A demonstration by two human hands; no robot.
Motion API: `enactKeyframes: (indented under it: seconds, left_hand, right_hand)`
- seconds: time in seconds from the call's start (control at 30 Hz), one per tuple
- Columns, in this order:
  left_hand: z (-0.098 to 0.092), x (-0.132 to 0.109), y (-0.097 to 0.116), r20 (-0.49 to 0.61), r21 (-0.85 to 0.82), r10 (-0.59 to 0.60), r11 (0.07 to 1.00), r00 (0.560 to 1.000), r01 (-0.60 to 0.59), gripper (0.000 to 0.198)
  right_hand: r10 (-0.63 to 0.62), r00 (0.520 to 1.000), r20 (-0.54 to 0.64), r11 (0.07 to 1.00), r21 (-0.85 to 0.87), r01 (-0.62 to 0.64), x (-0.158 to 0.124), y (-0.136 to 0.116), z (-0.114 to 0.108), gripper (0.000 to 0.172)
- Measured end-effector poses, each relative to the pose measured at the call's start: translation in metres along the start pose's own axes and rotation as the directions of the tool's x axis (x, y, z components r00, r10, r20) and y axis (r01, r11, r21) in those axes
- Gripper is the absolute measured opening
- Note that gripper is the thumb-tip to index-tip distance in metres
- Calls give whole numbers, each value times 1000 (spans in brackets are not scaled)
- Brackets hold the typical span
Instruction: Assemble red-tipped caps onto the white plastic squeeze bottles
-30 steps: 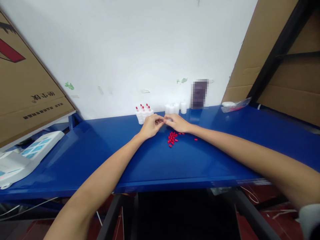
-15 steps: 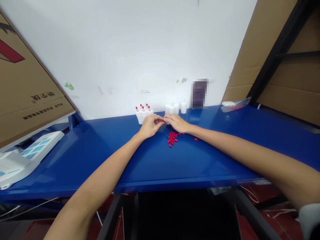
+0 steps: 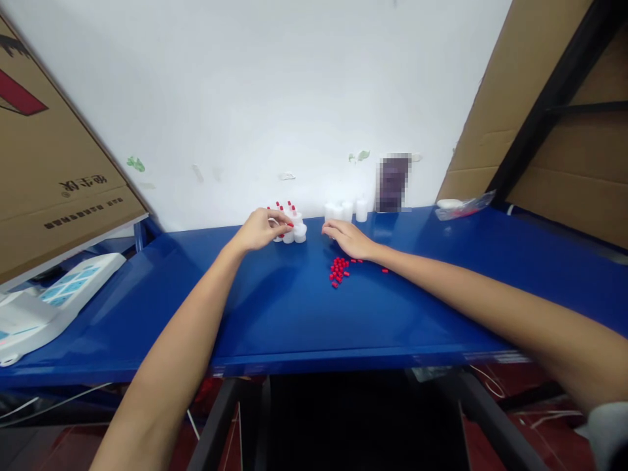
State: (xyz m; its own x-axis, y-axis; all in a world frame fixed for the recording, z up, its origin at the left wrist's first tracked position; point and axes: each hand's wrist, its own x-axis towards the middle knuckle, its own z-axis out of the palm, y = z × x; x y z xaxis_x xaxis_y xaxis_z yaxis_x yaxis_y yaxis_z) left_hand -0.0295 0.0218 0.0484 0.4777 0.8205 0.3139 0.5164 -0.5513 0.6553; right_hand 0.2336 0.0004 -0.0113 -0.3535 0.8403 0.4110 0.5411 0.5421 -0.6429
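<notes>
My left hand [image 3: 259, 229] is at the back of the blue table [image 3: 304, 314], fingers curled round a small white bottle with a red cap [image 3: 285, 227] at the edge of a cluster of capped bottles [image 3: 294, 230]. My right hand [image 3: 349, 239] rests on the table a little to the right, fingers stretched loosely and holding nothing I can see. A pile of small red caps [image 3: 338, 271] lies just in front of it. Several uncapped white bottles [image 3: 343, 210] stand behind it by the wall.
A white device with blue keys [image 3: 49, 307] sits at the table's left end under a tilted cardboard box [image 3: 53, 163]. Cardboard sheets and a black frame [image 3: 549, 118] lean at the right. A plastic bag [image 3: 461, 206] and a blurred dark object [image 3: 392, 183] are at the back.
My hands were joined over a bottle in the middle. They have parted: my left hand has moved left with the bottle to the capped cluster, while my right hand stays by the caps.
</notes>
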Motion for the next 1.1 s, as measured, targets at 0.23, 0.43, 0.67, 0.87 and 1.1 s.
enactKeyframes:
  seconds: [0.23,0.43,0.67,0.87,1.1]
  left_hand:
    - [-25,-7,-24,115,169,-101,982,988,80,20]
    - [-29,-8,-32,151,205,-174,968,973,141,17]
    - [-33,-10,-18,51,153,-71,986,996,63,24]
    - [-7,-5,11,-208,176,106,982,972,-70,19]
    - [36,-1,21,-212,244,302,937,930,-249,12]
  right_hand:
    - [-6,1000,-1,1000,-9,6,-1,-1,-1,36]
    - [-25,1000,-3,998,-60,25,2,4,2,27]
    - [-13,999,-47,997,-72,10,2,6,2,30]
    - [-6,1000,-15,996,90,7,-2,3,-1,35]
    - [-107,994,24,979,178,101,-2,6,-3,42]
